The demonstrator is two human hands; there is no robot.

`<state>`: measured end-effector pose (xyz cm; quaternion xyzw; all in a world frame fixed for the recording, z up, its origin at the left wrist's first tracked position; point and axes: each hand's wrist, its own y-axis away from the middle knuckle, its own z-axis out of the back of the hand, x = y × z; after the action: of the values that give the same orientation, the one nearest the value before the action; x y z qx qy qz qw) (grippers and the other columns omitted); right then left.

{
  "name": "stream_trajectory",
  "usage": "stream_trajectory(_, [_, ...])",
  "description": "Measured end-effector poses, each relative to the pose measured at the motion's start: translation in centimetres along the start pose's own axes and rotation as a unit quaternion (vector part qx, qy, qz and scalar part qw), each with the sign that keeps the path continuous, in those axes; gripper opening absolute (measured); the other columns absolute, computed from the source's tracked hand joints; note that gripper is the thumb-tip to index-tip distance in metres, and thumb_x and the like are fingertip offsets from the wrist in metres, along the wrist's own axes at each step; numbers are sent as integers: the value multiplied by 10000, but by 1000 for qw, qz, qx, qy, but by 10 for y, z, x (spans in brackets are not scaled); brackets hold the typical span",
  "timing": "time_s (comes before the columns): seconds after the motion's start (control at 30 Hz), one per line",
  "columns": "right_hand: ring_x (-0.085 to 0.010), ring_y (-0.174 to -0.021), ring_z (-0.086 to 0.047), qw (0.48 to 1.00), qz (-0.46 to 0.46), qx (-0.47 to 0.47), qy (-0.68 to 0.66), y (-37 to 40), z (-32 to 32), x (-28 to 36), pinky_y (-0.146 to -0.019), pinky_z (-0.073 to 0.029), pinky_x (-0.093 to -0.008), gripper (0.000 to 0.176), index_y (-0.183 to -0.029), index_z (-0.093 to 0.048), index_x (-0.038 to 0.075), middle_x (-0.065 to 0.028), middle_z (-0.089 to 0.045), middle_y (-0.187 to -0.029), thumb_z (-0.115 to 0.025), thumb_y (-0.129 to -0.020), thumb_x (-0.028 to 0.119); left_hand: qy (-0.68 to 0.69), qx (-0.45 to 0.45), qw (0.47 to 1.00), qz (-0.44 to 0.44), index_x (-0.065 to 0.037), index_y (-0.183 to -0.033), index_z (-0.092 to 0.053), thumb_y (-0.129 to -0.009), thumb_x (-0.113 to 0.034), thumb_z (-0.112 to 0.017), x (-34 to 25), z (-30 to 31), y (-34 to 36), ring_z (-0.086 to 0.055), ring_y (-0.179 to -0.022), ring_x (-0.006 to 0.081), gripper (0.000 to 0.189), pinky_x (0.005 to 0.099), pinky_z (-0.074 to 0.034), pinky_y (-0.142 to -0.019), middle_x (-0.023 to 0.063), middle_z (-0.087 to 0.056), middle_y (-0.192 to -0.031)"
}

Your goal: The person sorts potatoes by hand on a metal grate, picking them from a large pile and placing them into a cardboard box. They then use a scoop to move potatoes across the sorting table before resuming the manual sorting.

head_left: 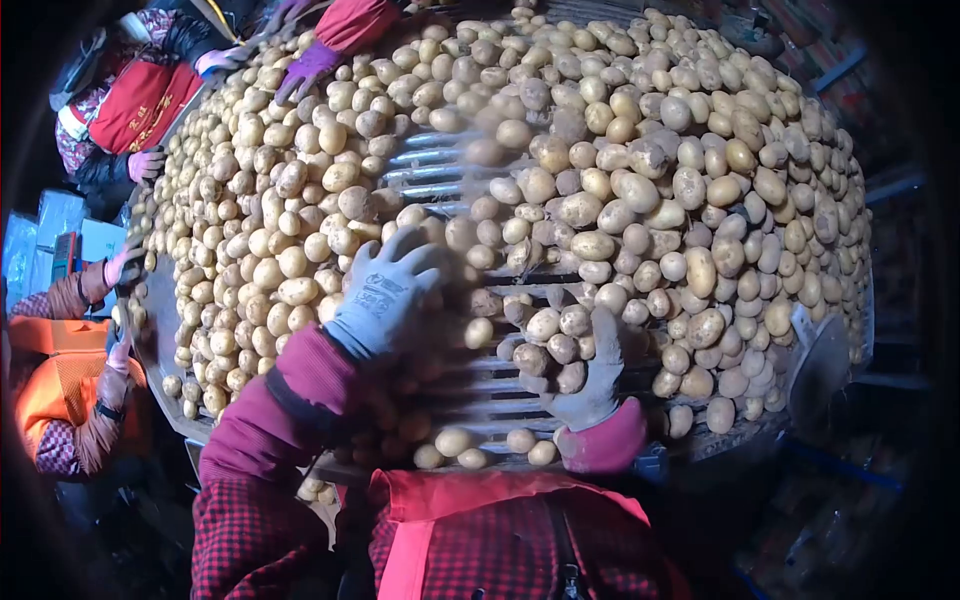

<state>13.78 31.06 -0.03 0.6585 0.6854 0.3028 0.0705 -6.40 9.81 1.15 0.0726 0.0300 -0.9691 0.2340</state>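
Note:
My left hand (385, 290), in a grey glove with printing on its back, lies palm down among the potatoes with its fingers spread. It is beside the edge of the left-hand heap of potatoes (290, 260). My right hand (590, 385), in a grey glove, is lower and to the right. Its fingers stretch apart around several loose potatoes (562, 348) on the bars, without closing on them. Between my hands, dark metal bars (485, 385) show with gaps. A few potatoes (453, 441) lie at the near edge.
A large heap of potatoes (700, 200) covers the right and far side. Shiny rollers (425, 165) show in the middle. Co-workers stand at left, one in a red apron (145, 110), another in an orange vest (65, 390). A purple-gloved hand (308, 70) reaches in. A round plate (818, 365) stands at right.

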Motion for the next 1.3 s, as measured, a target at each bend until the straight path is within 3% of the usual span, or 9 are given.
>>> stream_trajectory(0.2, [-404,-1007,-692,999,6,4,-37,3,-5,3,-734,-625,-428,566,-1375,-576,215,-184,-634,-1325,-476,-1023,647,-81,-125,984,98,-149,-1034,-690,-787,-244,-729,15,25,38,-553,-1278,332,267,534,-429,-1001,40,-664,-1194])
stream_trajectory(0.23, [-271,-964,-694,999,14,-46,24,8,-18,3,-734,-576,-371,530,-1435,-543,196,-68,-659,-1285,-448,-1062,560,-100,-124,980,123,-144,-1035,-690,-783,-245,-743,24,23,48,-547,-1287,341,277,536,-428,-1001,41,-663,-1197])
stream_trajectory(0.27, [-275,-964,-693,999,20,-24,20,9,-23,4,-730,-576,-369,533,-1438,-542,197,-73,-658,-1287,-451,-1061,562,-120,-124,974,146,-140,-1036,-690,-778,-247,-756,34,20,57,-541,-1296,349,287,539,-427,-1000,42,-662,-1201])
stream_trajectory(0.6, [-293,-951,-690,998,53,15,-16,9,-19,3,-689,-607,-376,464,-1347,-574,189,-106,-658,-1216,-505,-1050,538,-181,-86,926,319,-198,-1309,-656,-891,-386,-719,118,31,94,-430,-1413,378,463,552,-305,-1155,135,-549,-1474])
stream_trajectory(0.77, [-293,-940,-689,997,72,-7,-3,10,-11,4,-679,-616,-380,438,-1316,-582,185,-108,-659,-1195,-517,-1050,527,-232,-153,948,156,-164,-1350,-621,-841,-313,-774,99,37,73,-478,-1362,374,552,550,-339,-1120,143,-561,-1439])
stream_trajectory(0.9, [-280,-852,-713,993,65,-101,11,10,-32,3,-487,-488,-279,659,-1443,-507,176,-122,-681,-1146,-419,-1027,679,-96,-74,992,16,-169,-1476,-531,-867,-354,-715,28,35,15,-446,-1400,374,662,561,-302,-1168,157,-541,-1436])
stream_trajectory(0.97, [-273,-845,-712,992,67,-108,23,6,-29,2,-493,-493,-277,663,-1446,-505,178,-118,-684,-1153,-419,-1025,683,-22,22,999,30,-169,-1523,-477,-930,-429,-643,14,17,-14,-453,-1367,391,669,583,-294,-1150,189,-487,-1483])
stream_trajectory(1.17, [-289,-887,-699,977,150,-95,122,-11,29,-11,-523,-507,-308,648,-1477,-480,196,-127,-663,-1252,-418,-1034,665,29,-13,999,6,-163,-1517,-447,-888,-480,-713,-58,-6,3,-395,-1358,497,753,687,-333,-1059,225,-382,-1534])
stream_trajectory(1.3, [-262,-905,-683,995,89,-48,16,12,-38,4,-547,-513,-316,631,-1474,-504,211,-77,-645,-1277,-437,-1030,653,66,28,997,-35,-116,-1529,-441,-906,-517,-673,-82,1,40,-427,-1352,476,776,638,-348,-1093,207,-443,-1529])
